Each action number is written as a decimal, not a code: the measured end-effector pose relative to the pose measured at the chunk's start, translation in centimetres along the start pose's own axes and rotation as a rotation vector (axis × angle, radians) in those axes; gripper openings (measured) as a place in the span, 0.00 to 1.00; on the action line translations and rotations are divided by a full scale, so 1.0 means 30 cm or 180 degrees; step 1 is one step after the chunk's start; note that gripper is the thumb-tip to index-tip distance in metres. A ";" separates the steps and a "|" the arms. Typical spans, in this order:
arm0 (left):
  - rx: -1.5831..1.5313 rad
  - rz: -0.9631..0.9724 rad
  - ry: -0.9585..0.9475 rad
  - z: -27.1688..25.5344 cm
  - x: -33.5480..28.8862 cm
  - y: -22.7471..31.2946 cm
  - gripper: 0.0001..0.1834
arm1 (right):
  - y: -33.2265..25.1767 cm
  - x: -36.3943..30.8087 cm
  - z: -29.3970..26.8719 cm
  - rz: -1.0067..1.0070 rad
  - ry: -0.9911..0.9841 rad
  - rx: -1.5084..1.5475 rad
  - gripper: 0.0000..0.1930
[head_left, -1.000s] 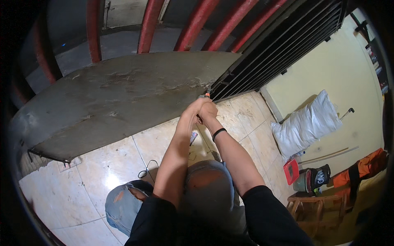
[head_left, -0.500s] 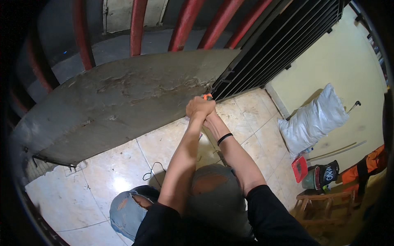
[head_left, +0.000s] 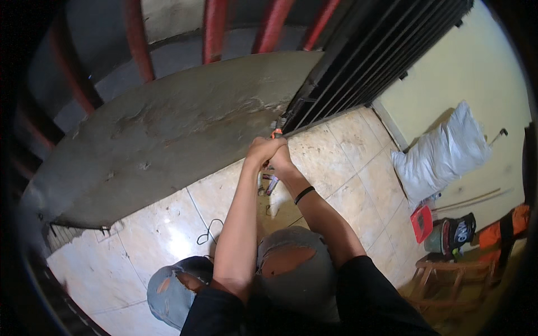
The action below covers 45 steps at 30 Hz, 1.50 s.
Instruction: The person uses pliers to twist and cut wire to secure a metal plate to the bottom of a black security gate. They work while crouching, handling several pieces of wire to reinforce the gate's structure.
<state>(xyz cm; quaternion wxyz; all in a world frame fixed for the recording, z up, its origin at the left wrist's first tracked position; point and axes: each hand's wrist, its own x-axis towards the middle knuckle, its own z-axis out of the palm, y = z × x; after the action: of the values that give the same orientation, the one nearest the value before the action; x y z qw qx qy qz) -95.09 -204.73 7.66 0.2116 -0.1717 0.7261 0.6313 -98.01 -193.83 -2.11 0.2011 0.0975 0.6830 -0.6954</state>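
A thin dark cable loop (head_left: 210, 231) lay on the tiles. My left hand (head_left: 262, 150) was folded tightly over the right, both clasped around an orange-and-grey hand tool (head_left: 276, 134) at the gate's lower corner, its tip showing more than half a second earlier. A purplish-and-white object (head_left: 271, 183), previously mostly covered, showed between my forearms. My right hand (head_left: 281, 159) was closed beneath, near the black barred gate (head_left: 358, 73).

Black sleeves (head_left: 372, 294) end near the elbows at five and seven o'clock; a slim black band (head_left: 304, 194) rings the right forearm at four; faded blue-grey jeans (head_left: 305, 288) have frayed knee holes toward six and seven.
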 end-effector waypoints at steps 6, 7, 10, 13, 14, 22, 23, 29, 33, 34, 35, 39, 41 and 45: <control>0.0090 0.0448 -0.0546 0.014 0.025 -0.132 0.68 | -0.052 -0.175 -0.112 -0.0644 0.1090 -0.2723 0.22; 0.0081 0.0515 -0.0477 -0.015 0.023 -0.162 0.59 | -0.040 -0.216 -0.129 -0.0625 0.1191 -0.2898 0.22; -0.0280 0.0233 -0.0728 -0.006 0.017 -0.161 0.49 | 0.095 -0.248 -0.337 -0.0538 0.1306 -0.3276 0.24; 0.0358 0.0221 -0.0472 0.001 0.067 -0.246 0.38 | 0.264 -0.215 -0.498 -0.0036 0.0974 -0.3278 0.22; 0.0642 0.0224 -0.0359 -0.014 0.079 -0.275 0.35 | 0.290 -0.201 -0.526 0.0394 0.0671 -0.3118 0.19; 0.1200 0.1477 -0.0470 0.175 0.069 -0.330 0.20 | 0.319 -0.341 -0.666 0.1487 -0.0539 -0.0536 0.22; 0.1227 0.1447 -0.0469 0.207 0.077 -0.333 0.20 | 0.326 -0.359 -0.668 0.1534 -0.0728 -0.0149 0.21; 0.1290 0.1475 -0.0779 0.302 0.121 -0.351 0.21 | 0.327 -0.392 -0.716 0.1676 -0.1793 0.1981 0.26; 0.0387 0.0126 -0.1329 0.386 0.150 -0.369 0.29 | 0.274 -0.410 -0.681 0.1630 -0.2010 0.1296 0.31; 0.0127 -0.0461 -0.1419 0.391 0.161 -0.375 0.33 | 0.246 -0.419 -0.669 0.1584 -0.2278 0.1657 0.36; -0.0138 -0.0735 -0.1768 0.401 0.170 -0.376 0.37 | 0.242 -0.421 -0.672 0.1740 -0.2310 0.1811 0.38; -0.0682 -0.0910 -0.1526 0.452 0.190 -0.366 0.40 | 0.268 -0.417 -0.704 0.1956 -0.2170 0.1869 0.37; 0.0061 -0.0583 -0.0757 0.415 0.180 -0.331 0.35 | 0.336 -0.420 -0.720 0.2069 -0.2114 0.1805 0.36; 0.1693 0.0701 0.0063 0.297 0.116 -0.220 0.25 | 0.409 -0.470 -0.774 0.1312 -0.1460 0.0694 0.26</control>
<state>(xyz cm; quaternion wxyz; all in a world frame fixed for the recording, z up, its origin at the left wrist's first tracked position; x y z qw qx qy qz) -93.85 -196.79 -0.74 0.1722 -0.0365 0.8825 0.4362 -83.50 -168.63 -8.63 0.4748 0.0954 0.5072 -0.7129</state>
